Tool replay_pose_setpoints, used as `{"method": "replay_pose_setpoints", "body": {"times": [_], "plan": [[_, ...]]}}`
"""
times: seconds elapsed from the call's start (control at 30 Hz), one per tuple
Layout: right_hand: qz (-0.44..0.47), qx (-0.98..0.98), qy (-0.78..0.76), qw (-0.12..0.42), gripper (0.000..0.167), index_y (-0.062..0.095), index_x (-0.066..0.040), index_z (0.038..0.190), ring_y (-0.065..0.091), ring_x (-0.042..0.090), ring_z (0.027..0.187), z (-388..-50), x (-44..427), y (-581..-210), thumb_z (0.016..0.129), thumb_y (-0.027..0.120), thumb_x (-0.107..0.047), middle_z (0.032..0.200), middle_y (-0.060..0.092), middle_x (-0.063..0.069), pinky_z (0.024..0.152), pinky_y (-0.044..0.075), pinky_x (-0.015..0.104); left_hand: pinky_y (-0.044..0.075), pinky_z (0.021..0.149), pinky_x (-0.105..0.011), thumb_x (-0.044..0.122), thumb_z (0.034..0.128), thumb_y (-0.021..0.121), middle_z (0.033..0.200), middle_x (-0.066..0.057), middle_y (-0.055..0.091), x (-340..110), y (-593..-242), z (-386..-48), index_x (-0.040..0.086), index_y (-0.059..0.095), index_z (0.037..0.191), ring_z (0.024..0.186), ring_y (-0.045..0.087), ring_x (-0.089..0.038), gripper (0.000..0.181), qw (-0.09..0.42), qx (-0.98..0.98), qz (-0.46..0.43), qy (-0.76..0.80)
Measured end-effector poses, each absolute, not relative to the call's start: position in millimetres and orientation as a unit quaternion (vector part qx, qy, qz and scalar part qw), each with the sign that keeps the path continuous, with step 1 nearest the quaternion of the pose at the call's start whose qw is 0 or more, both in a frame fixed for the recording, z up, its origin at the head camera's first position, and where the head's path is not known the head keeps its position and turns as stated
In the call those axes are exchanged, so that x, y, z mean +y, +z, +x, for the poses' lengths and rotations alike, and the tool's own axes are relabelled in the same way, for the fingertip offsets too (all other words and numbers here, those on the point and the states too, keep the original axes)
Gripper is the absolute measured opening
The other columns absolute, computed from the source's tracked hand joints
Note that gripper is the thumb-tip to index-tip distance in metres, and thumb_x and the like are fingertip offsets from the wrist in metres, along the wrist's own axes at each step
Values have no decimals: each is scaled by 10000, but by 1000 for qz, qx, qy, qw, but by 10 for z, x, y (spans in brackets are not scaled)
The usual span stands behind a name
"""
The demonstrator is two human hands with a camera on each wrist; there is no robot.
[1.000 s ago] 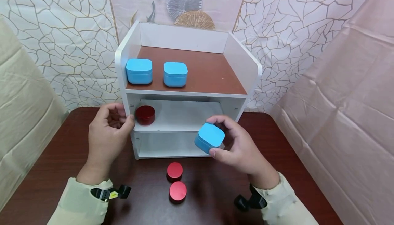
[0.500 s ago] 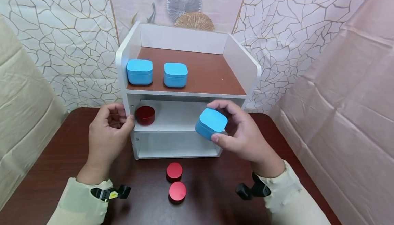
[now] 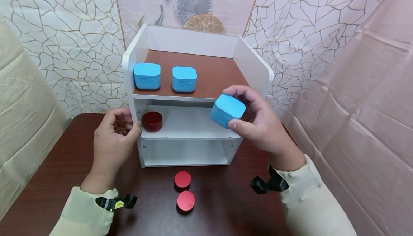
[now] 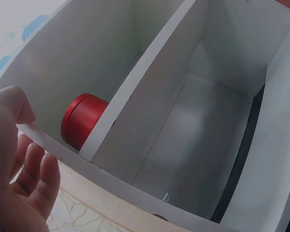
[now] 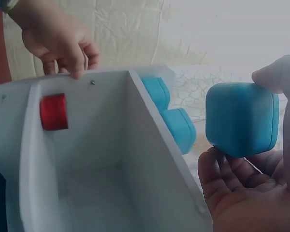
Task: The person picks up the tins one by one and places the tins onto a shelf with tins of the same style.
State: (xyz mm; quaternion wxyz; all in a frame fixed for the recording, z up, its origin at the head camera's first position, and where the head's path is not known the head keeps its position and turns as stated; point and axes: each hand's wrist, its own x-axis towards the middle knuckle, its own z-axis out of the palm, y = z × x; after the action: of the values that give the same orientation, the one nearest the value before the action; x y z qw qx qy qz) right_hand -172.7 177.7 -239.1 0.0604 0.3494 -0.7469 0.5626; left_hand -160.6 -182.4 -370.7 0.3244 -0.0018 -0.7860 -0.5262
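Observation:
In the head view the right hand [image 3: 262, 126] pinches a blue box [image 3: 227, 111] between thumb and fingers, in front of the shelf unit's right side, near the top board's edge. The right wrist view shows the same blue box [image 5: 241, 119] clear of the shelf. The left hand [image 3: 113, 139] grips the left side panel of the white shelf unit [image 3: 193, 138], thumb at its front edge. Two blue boxes [image 3: 147, 76] [image 3: 184, 79] stand on the brown top board, at its left and middle. A dark red round tin [image 3: 152, 121] sits on the middle shelf beside the left panel.
Two red round tins [image 3: 182, 180] [image 3: 185, 202] stand on the dark wooden table [image 3: 155, 207] before the unit, one nearer the front. A patterned cloth [image 3: 64, 49] hangs behind, and plain cloth [image 3: 355, 121] hangs at the right.
The right hand has risen with the blue box and shifted slightly right, from the lower shelves to near the top board's edge. The left hand keeps its place on the panel.

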Motion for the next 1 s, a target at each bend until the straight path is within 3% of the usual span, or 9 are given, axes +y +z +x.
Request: {"method": "replay_pose_setpoints", "body": {"times": [0.33, 0.67, 1.0], "plan": [[341, -741, 577, 45, 570, 616, -52, 1450, 646, 328, 1123, -1921, 1761, -2123, 887, 695, -6, 1315, 617, 136, 895, 619, 303, 509, 761, -89, 180, 1005, 812, 1071, -16, 691, -1822, -3709, -1597, 126, 681, 1312, 956, 631, -118, 339, 325, -789, 3, -522], [277, -773, 570, 27, 514, 620, -56, 1454, 651, 312, 1108, -2077, 1719, -1934, 945, 697, -48, 1344, 601, 122, 893, 607, 272, 519, 766, -99, 182, 1009, 795, 1066, 5, 689, -1816, -3702, -1597, 120, 675, 1307, 953, 643, -127, 327, 326, -787, -4, -525], [188, -851, 491, 12, 489, 656, -162, 1451, 663, 286, 1127, -2134, 1614, -1733, 964, 697, -168, 1342, 675, 86, 887, 593, 330, 525, 762, -107, 176, 1011, 785, 1049, 21, 682, -1814, -3695, -1600, 113, 668, 1295, 949, 646, -142, 314, 327, -784, -10, -527]]}}
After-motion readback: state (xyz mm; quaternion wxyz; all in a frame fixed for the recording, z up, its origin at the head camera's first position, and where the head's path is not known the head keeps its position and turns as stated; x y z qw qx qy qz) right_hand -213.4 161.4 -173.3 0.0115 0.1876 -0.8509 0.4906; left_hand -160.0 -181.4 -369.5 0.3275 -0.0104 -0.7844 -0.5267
